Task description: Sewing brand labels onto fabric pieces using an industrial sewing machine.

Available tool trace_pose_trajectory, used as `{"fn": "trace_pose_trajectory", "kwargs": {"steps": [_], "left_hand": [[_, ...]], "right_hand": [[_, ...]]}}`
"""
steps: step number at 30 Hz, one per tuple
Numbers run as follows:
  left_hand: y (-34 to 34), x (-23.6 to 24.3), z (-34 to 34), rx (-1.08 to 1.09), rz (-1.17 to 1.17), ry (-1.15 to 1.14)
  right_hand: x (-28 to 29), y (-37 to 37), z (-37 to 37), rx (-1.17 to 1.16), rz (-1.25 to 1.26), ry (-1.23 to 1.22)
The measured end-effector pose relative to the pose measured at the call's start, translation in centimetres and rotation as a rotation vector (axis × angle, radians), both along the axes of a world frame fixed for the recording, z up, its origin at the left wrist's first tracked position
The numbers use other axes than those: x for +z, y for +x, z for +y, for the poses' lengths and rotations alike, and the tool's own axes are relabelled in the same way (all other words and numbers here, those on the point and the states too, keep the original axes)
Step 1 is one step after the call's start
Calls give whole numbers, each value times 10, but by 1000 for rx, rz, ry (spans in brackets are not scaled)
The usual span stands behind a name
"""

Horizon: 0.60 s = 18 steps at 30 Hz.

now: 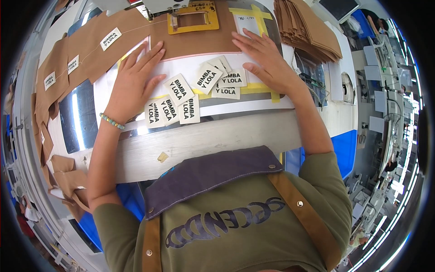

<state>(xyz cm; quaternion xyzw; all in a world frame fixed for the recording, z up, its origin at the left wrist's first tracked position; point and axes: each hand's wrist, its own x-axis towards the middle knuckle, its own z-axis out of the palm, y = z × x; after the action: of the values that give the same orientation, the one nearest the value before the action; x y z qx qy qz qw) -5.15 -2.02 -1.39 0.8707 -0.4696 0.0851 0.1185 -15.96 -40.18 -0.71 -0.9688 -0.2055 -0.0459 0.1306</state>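
Observation:
My left hand (136, 75), with a beaded bracelet at its wrist, rests with fingers apart on the left part of a brown sheet (208, 45) and a white board (167, 68) edged with yellow tape. My right hand (267, 61) lies spread on the sheet's right part, beside a taped white card (242, 25). Several white labels with black print (181, 88) are scattered and overlapping between and below my hands. A yellow metal frame (174, 27) sits on the sheet under a machine head (158, 7).
Joined brown pieces with labels (86, 50) trail leftward and hang over the table edge. A brown stack (308, 34) is at back right. Blue bins (344, 154) sit below the table (208, 133). A monitor (335, 7) and distant workstations with people are at the right.

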Motion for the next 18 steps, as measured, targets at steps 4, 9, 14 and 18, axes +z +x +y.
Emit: {"fn": "trace_pose_trajectory", "kwargs": {"steps": [4, 9, 14, 18], "left_hand": [[-1, 1, 2, 40, 78, -154], [-1, -8, 5, 98, -5, 4], [-1, -7, 3, 93, 8, -34], [-2, -3, 2, 60, 0, -45]], "right_hand": [[-1, -2, -1, 12, -114, 221], [-5, -2, -1, 5, -79, -75], [-10, -4, 0, -50, -99, -100], [-9, -2, 2, -23, -88, -90]]}}
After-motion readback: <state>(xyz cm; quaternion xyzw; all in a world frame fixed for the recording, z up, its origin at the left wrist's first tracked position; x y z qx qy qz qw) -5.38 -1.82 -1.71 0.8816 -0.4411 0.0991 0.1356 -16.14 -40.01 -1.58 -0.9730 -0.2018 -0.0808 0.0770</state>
